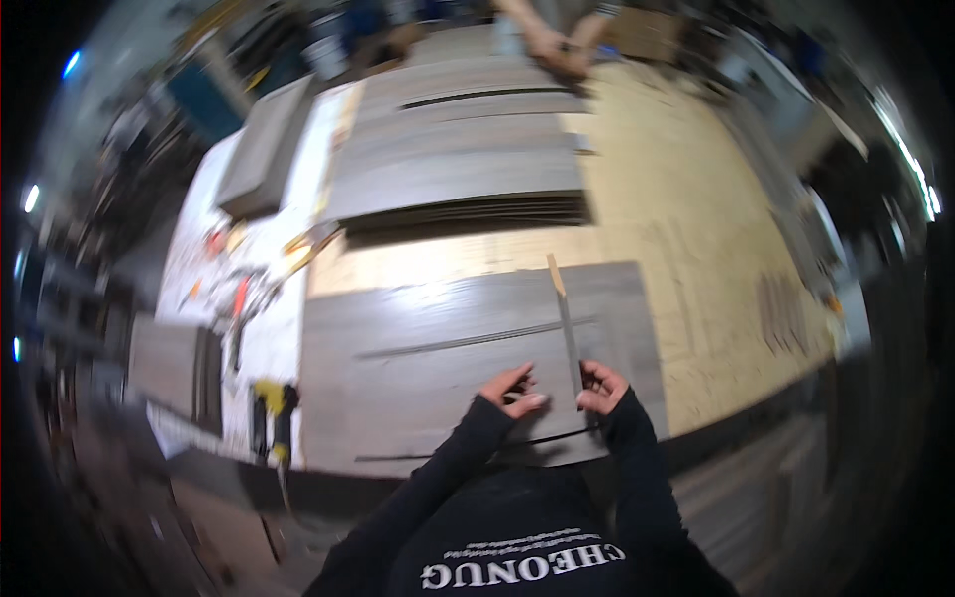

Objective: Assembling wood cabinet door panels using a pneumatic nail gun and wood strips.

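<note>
One thin strip (567,328) stands on the near grey plank (438,348) — pinched at its lower end by the right hand (601,387). The left hand (513,390), fingers curled, rests beside it. Another person's two hands (557,48) press the far planks (468,149) — several, stacked.

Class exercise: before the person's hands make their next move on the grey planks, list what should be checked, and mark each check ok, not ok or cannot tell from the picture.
1. Right hand has a grip on the thin strip: ok.
2. Left hand rests on the grey plank: ok.
3. Strip stands square to the plank: cannot tell.
4. Another person's hands are far from the strip: ok.
5. Hand tools lie to the left, off the planks: ok.
</note>
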The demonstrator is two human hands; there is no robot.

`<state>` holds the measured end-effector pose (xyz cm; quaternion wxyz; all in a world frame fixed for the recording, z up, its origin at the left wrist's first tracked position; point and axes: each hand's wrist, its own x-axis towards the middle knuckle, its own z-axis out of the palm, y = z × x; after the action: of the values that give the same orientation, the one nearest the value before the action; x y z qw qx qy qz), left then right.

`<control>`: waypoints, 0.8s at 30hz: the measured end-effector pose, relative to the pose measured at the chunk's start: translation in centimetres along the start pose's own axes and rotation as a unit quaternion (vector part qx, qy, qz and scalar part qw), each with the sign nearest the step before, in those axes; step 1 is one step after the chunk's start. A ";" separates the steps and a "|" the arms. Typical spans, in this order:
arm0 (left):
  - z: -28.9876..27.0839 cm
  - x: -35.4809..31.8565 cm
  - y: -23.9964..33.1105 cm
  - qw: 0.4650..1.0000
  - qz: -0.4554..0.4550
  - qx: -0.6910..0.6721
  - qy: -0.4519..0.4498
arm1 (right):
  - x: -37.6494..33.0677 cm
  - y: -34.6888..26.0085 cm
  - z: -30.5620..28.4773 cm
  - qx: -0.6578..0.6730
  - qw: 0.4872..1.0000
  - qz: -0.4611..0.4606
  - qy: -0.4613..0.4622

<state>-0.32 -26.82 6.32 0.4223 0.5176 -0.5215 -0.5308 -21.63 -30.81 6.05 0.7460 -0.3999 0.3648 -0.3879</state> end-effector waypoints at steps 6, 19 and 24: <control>-5.9 -2.7 2.2 0.993 -0.019 -0.071 0.095 | 1.7 2.8 11.5 -0.024 0.996 0.045 -0.076; -20.5 -12.1 -2.9 0.848 -0.213 0.396 0.279 | 4.0 1.3 -3.6 -0.587 0.700 -0.148 0.377; -19.4 -10.5 -2.6 0.838 -0.245 0.412 0.262 | 4.6 2.7 -9.7 -0.565 0.697 -0.054 0.438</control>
<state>20.28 -18.41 6.45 0.1476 0.8741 -0.4183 -0.1979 -27.19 -36.84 -1.43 0.1137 -0.5503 0.7784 -0.2798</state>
